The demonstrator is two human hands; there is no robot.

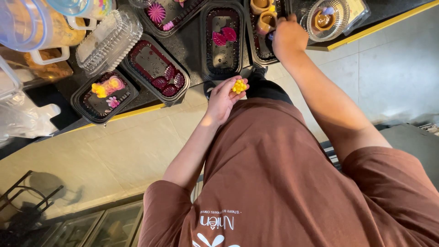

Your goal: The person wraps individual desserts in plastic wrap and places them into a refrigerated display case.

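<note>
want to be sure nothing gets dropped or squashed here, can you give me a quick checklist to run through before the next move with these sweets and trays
1. Yellow bumpy sweet held securely: ok, it sits in the fingertips of the left hand.
2. Right hand free: cannot tell, it rests at the tray of brown cup-shaped pieces with its fingers hidden.
3. Open space in the black tray with two dark pink pieces: ok, most of it is bare.
4. Tray with dark red sweets fully on the counter: not ok, its corner reaches the yellow counter edge.
5. Clear lid out of the way: ok, it lies apart from both hands.
</note>
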